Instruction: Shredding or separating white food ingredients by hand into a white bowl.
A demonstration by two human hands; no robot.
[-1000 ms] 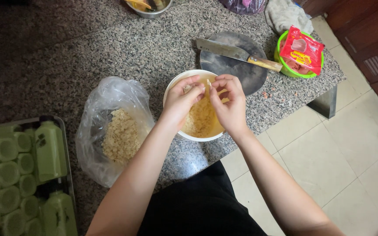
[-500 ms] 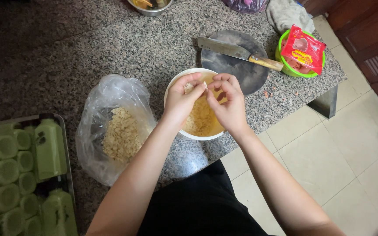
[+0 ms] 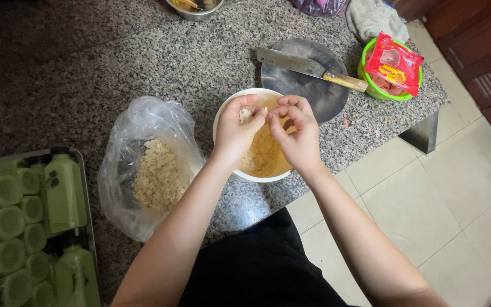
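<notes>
Noodle lump (image 3: 246,114): you are pinching it in left hand (image 3: 237,133), fingers curled tight, over white bowl (image 3: 228,108) on counter (image 3: 143,62). Right hand (image 3: 295,132) is touching alongside, fingertips pinched together; grip contents unclear. Bag (image 3: 149,165) lying left of bowl; knife (image 3: 308,68) behind.

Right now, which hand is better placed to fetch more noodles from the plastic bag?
Probably the left hand: the plastic bag lies on its side of the white bowl, while the right hand would have to cross over.

Speckled granite counter (image 3: 143,62) carries white bowl (image 3: 223,113), plastic bag (image 3: 149,122), round board (image 3: 299,85).
</notes>
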